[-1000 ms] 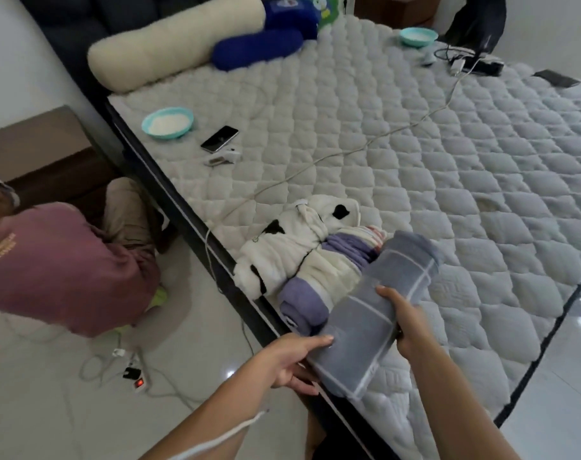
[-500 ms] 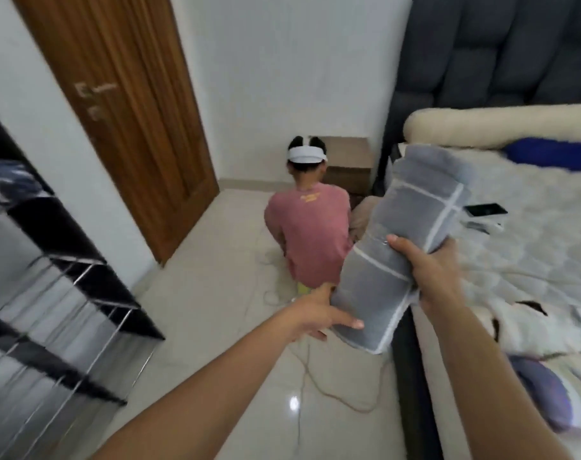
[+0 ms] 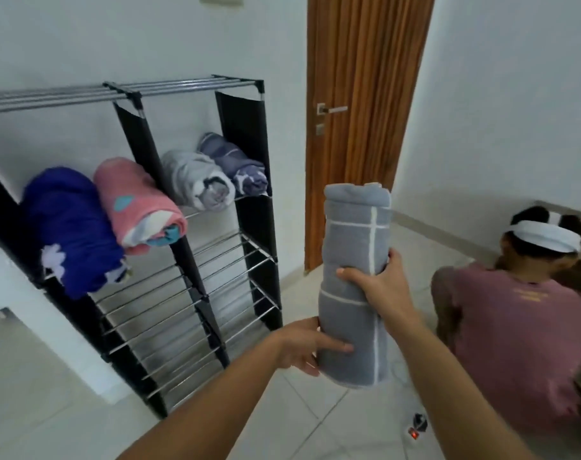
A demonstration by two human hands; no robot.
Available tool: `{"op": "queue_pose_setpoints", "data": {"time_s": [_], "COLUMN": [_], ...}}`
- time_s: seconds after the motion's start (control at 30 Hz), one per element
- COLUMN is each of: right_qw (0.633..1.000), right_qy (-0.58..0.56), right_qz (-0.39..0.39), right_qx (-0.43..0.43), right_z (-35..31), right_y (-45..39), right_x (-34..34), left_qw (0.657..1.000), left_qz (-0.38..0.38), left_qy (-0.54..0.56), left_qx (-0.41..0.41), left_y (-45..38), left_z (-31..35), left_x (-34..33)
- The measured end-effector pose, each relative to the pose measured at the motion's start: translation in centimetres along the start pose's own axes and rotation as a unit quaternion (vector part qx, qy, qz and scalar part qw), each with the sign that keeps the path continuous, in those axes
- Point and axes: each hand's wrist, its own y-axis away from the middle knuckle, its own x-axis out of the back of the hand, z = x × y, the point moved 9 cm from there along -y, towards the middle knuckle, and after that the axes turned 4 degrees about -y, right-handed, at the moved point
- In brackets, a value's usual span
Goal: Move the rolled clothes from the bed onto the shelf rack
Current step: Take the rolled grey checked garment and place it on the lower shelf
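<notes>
I hold a grey rolled towel with white lines (image 3: 352, 254) upright in front of me. My right hand (image 3: 378, 287) grips its middle from the right. My left hand (image 3: 310, 345) cups its lower end from the left. The black shelf rack with metal bars (image 3: 236, 260) stands to the left against the wall. On its upper shelves lie a blue roll (image 3: 70, 227), a pink roll (image 3: 139, 207), a grey-white roll (image 3: 196, 180) and a purple striped roll (image 3: 232, 164). The bed is out of view.
A person in a pink shirt (image 3: 521, 330) crouches on the floor at the right. A wooden door (image 3: 358, 94) is behind the towel. A power strip with a red light (image 3: 415, 433) and a cable lie on the tiled floor. Lower rack shelves hold nothing.
The view has swung left from the bed to the rack and door. I carried the grey towel along in both hands and it now stands more upright.
</notes>
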Motion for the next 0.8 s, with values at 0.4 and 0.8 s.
{"op": "queue_pose_setpoints", "data": {"time_s": [0.4,0.8], "right_qw": [0.978,0.914], "right_qy": [0.088,0.280], "right_qz": [-0.175,-0.280], "right_qx": [-0.073,-0.088], "right_z": [7.3,16.4], "right_y": [-15.1,-27.1], "right_x": [-16.5,-34.0], "left_qw": [0.973,0.920], "left_qz": [0.081,0.069], "left_qy": [0.201,0.359], "left_qx": [0.078,0.139], "left_y": [-10.3,-21.9], "left_z": [-4.1,-8.6], "left_x": [12.3,23.9]}}
